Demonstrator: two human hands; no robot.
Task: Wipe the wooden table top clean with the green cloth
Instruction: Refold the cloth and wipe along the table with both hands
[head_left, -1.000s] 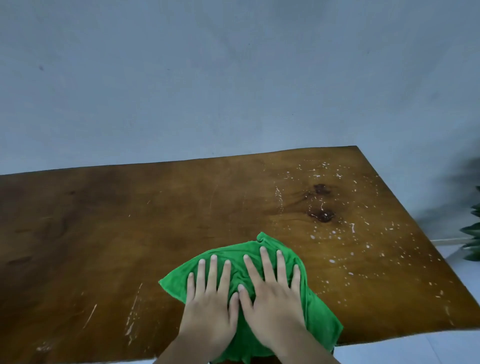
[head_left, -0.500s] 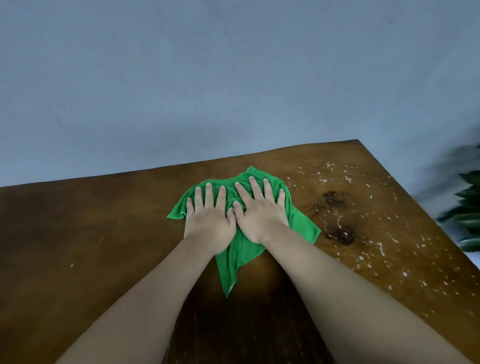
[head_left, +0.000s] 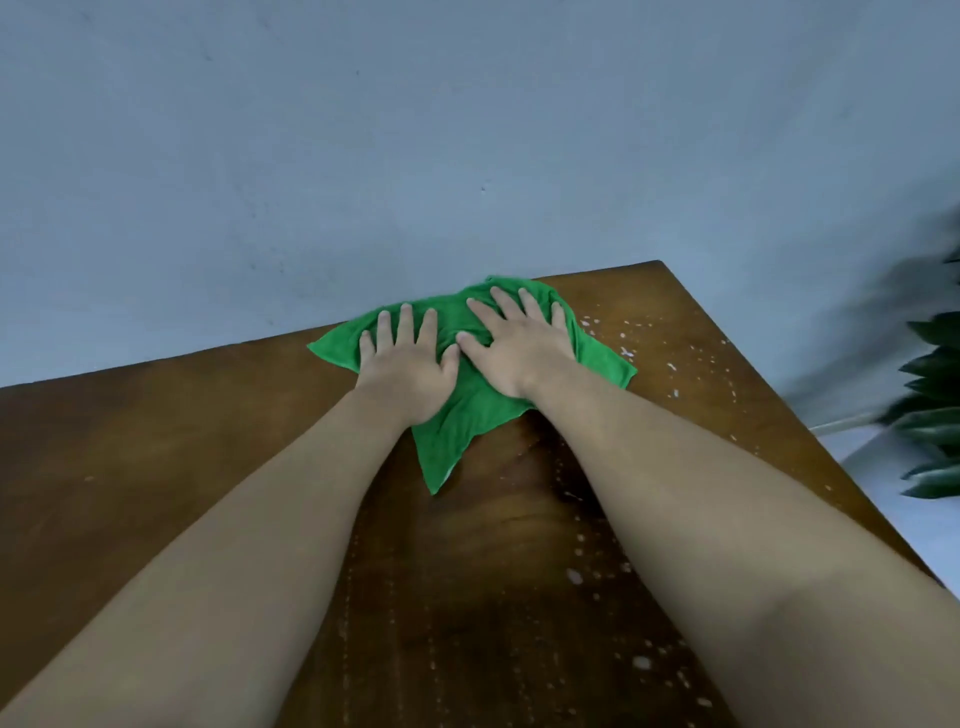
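Mid-wipe stroke. Left grip (head_left: 410, 364) and right grip (head_left: 519, 348) flat, open, clasping nothing, pressing green cloth (head_left: 467, 415) beneath palms at tabletop (head_left: 156, 441) far edge. White specks (head_left: 670, 364) just right of right grip: next sweep probably rightward.

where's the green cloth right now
In the head view the green cloth lies at the far edge of the wooden table top, right of centre, pressed flat under the left hand and right hand, with white specks to its right.
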